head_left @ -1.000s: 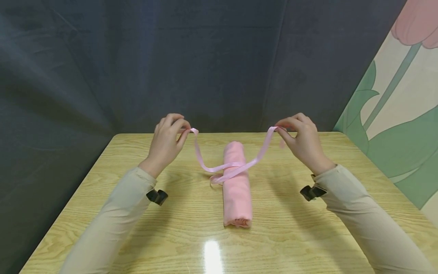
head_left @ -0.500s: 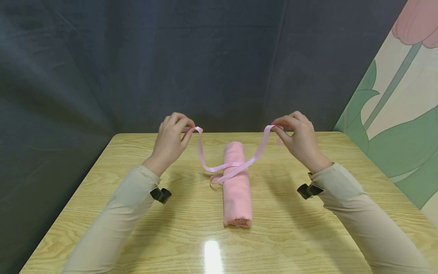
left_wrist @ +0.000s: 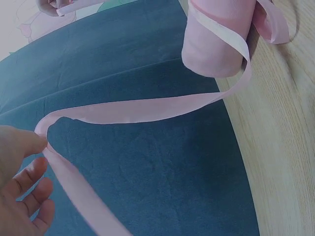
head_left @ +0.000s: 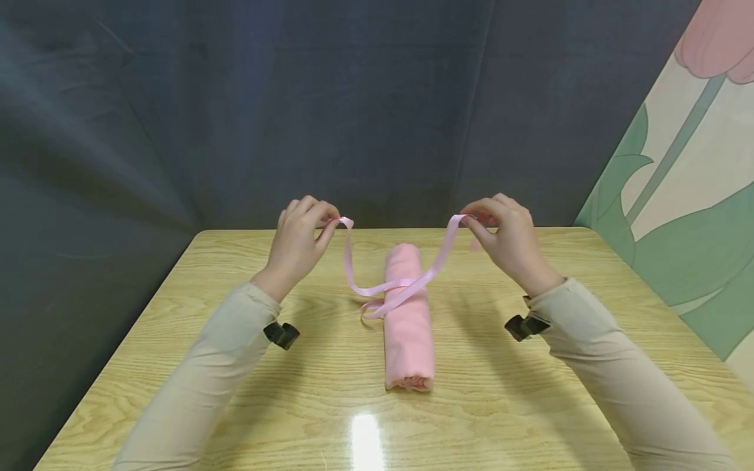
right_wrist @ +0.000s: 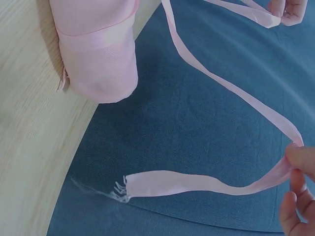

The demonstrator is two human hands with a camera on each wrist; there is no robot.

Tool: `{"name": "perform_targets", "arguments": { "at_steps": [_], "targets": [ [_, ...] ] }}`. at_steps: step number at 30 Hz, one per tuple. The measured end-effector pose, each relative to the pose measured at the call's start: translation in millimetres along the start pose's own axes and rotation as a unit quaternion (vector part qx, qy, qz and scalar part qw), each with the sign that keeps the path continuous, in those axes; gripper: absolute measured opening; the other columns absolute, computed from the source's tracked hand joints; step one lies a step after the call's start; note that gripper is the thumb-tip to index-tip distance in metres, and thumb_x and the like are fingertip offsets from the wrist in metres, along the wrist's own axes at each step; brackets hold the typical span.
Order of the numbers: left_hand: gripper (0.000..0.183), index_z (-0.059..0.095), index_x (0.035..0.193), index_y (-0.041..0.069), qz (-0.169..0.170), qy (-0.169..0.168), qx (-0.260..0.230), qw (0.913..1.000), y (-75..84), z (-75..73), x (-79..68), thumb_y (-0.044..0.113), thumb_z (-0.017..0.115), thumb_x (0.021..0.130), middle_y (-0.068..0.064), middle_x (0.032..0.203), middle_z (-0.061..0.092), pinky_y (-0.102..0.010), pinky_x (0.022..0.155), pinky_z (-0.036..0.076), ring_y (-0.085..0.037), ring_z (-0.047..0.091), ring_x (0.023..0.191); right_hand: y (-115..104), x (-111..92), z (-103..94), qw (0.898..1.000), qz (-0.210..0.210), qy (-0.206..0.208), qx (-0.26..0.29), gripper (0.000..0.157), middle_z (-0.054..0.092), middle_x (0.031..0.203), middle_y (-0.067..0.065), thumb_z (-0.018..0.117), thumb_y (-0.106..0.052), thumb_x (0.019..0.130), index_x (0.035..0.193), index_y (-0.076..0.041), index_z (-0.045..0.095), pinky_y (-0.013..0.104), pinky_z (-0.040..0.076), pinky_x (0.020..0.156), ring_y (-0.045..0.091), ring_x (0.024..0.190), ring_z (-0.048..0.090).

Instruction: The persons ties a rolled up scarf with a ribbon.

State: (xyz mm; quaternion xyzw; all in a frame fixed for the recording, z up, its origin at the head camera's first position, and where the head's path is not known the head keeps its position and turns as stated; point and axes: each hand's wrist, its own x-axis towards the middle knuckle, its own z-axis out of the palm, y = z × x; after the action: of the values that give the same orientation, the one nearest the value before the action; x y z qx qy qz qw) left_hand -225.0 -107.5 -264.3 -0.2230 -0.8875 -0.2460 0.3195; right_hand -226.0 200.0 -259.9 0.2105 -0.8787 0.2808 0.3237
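A rolled pink cloth (head_left: 408,340) lies lengthwise on the table, with a pink ribbon (head_left: 438,261) passed around its middle. The two lengths of ribbon cross on top of the roll, and a loose loop sticks out at its left side. My left hand (head_left: 299,239) pinches one length between thumb and forefinger, raised above the table to the left. On the other side my right hand (head_left: 503,235) pinches the second length at a similar height. Past the right fingers hangs a frayed ribbon end (right_wrist: 152,184). Both lengths sag between hands and roll.
The wooden table (head_left: 353,366) reaches back to a dark curtain (head_left: 365,118). A wall painted with a tulip (head_left: 677,163) stands at the right. Black wrist cameras sit on both sleeves.
Both hands have moved inward, the left one rightward and the right one leftward, so the ribbon lengths hang closer together. The roll has stayed in place.
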Motion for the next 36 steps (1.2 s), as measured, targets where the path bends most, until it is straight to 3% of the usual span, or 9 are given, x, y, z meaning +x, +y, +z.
{"name": "perform_targets", "arguments": {
  "at_steps": [7, 11, 19, 21, 23, 26, 28, 33, 36],
  "targets": [
    [0.005, 0.064, 0.090, 0.008, -0.009, -0.007, 0.001, 0.9999, 3.5, 1.7, 0.9, 0.012, 0.064, 0.087, -0.008, 0.079, 0.064, -0.041, 0.074, 0.039, -0.025, 0.052, 0.076, -0.7, 1.4, 2.3, 1.000, -0.009, 0.006, 0.010, 0.008, 0.063, 0.075, 0.015, 0.068, -0.004, 0.082, 0.090, -0.002, 0.070, 0.040, 0.047, 0.071, 0.028, 0.072, 0.058],
    [0.005, 0.064, 0.091, 0.008, -0.017, -0.007, -0.011, 0.9998, 4.5, 3.1, 1.0, 0.012, 0.062, 0.088, -0.007, 0.081, 0.070, -0.041, 0.075, 0.040, -0.026, 0.055, 0.077, -0.8, 2.0, 2.6, 1.000, -0.010, 0.007, 0.014, 0.008, 0.068, 0.078, 0.015, 0.068, -0.004, 0.083, 0.090, -0.002, 0.070, 0.039, 0.043, 0.075, 0.029, 0.072, 0.061],
    [0.009, 0.061, 0.095, 0.005, -0.038, -0.019, -0.067, 0.9968, 4.6, 4.4, 0.0, 0.011, 0.059, 0.090, -0.010, 0.085, 0.072, -0.040, 0.076, 0.045, -0.027, 0.065, 0.083, -0.9, 0.4, 2.2, 0.999, 0.018, -0.009, 0.033, 0.013, 0.070, 0.088, 0.018, 0.065, -0.005, 0.085, 0.097, 0.000, 0.068, 0.039, 0.041, 0.073, 0.033, 0.081, 0.063],
    [0.009, 0.060, 0.096, 0.004, -0.052, -0.030, -0.099, 0.9933, 4.4, 4.5, -0.4, 0.011, 0.058, 0.091, -0.012, 0.088, 0.072, -0.037, 0.066, 0.045, -0.028, 0.066, 0.081, -1.2, -0.1, 2.0, 0.999, 0.029, -0.016, 0.037, 0.013, 0.071, 0.090, 0.017, 0.064, -0.007, 0.086, 0.098, -0.002, 0.069, 0.037, 0.042, 0.074, 0.032, 0.084, 0.064],
    [0.010, 0.060, 0.096, 0.003, -0.068, -0.040, -0.130, 0.9883, 4.2, 4.6, -0.2, 0.011, 0.057, 0.091, -0.013, 0.091, 0.072, -0.035, 0.064, 0.045, -0.027, 0.068, 0.085, -0.8, -0.6, 1.9, 0.998, 0.037, -0.022, 0.040, 0.013, 0.071, 0.091, 0.016, 0.063, -0.007, 0.087, 0.098, -0.003, 0.069, 0.030, 0.042, 0.069, 0.028, 0.084, 0.064],
    [0.010, 0.062, 0.097, 0.003, -0.091, -0.054, -0.174, 0.9790, 3.9, 4.3, 0.4, 0.010, 0.058, 0.090, -0.015, 0.094, 0.072, -0.036, 0.073, 0.051, -0.027, 0.068, 0.087, 0.3, -1.1, 1.4, 0.998, 0.041, -0.028, 0.048, 0.015, 0.071, 0.093, 0.014, 0.060, -0.007, 0.088, 0.099, -0.004, 0.069, 0.021, 0.037, 0.063, 0.015, 0.081, 0.061],
    [0.011, 0.063, 0.096, 0.002, -0.108, -0.060, -0.198, 0.9724, 3.6, 3.9, 1.0, 0.009, 0.059, 0.090, -0.015, 0.096, 0.072, -0.040, 0.086, 0.051, -0.026, 0.068, 0.095, 1.1, -1.5, 1.0, 0.997, 0.044, -0.033, 0.060, 0.017, 0.071, 0.095, 0.014, 0.057, -0.006, 0.089, 0.101, -0.003, 0.069, 0.019, 0.033, 0.057, 0.006, 0.075, 0.055],
    [0.012, 0.063, 0.098, 0.003, -0.160, -0.076, -0.243, 0.9537, 3.3, 3.3, 1.4, 0.011, 0.061, 0.089, -0.015, 0.102, 0.071, -0.039, 0.085, 0.052, -0.024, 0.068, 0.099, 1.6, -1.9, 0.2, 0.994, 0.060, -0.041, 0.087, 0.020, 0.070, 0.099, 0.015, 0.055, -0.014, 0.092, 0.103, -0.003, 0.068, 0.021, 0.041, 0.069, -0.012, 0.077, 0.049],
    [0.015, 0.063, 0.099, 0.005, -0.181, -0.083, -0.258, 0.9454, 3.8, 2.3, 1.4, 0.016, 0.061, 0.089, -0.013, 0.104, 0.071, -0.039, 0.088, 0.050, -0.022, 0.067, 0.101, 1.4, -2.0, 0.9, 0.992, 0.073, -0.044, 0.096, 0.022, 0.071, 0.097, 0.013, 0.062, -0.022, 0.090, 0.101, -0.005, 0.068, 0.031, 0.045, 0.083, -0.011, 0.085, 0.053]
  ]
}}
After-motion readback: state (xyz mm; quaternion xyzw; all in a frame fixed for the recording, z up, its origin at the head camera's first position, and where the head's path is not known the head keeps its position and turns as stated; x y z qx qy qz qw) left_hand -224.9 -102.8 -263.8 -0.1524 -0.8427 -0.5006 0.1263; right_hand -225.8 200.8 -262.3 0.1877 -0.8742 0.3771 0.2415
